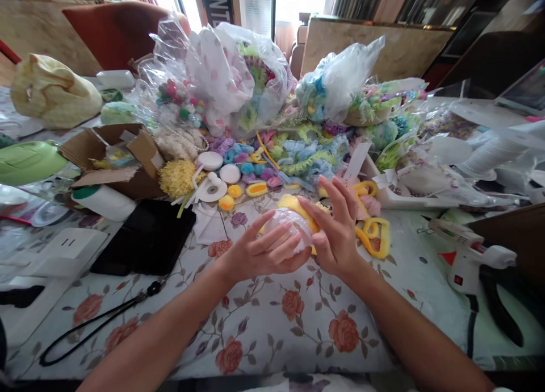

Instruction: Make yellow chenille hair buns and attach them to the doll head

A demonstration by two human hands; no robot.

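Above the flowered tablecloth, a round white object (289, 226) with a shiny surface sits between my two hands. Fuzzy yellow trim (303, 211) wraps its upper and right side. My left hand (270, 250) cups the white part from the left and below, fingers curled across its front. From the right, my right hand (338, 227) grips the yellow trim between index finger and thumb; its other fingers stretch upward. Looped yellow fuzzy strips (377, 238) lie just right of that hand. Fingers partly hide the object, so its exact kind is unclear.
A glue gun (470, 255) stands at right. On the left lie a black flat device (147, 238) with a wrist strap, a white bottle (104, 203) and an open cardboard box (114, 153). Yellow pompoms (227, 202), white discs (230, 174) and bagged craft pieces (336, 85) crowd the back.
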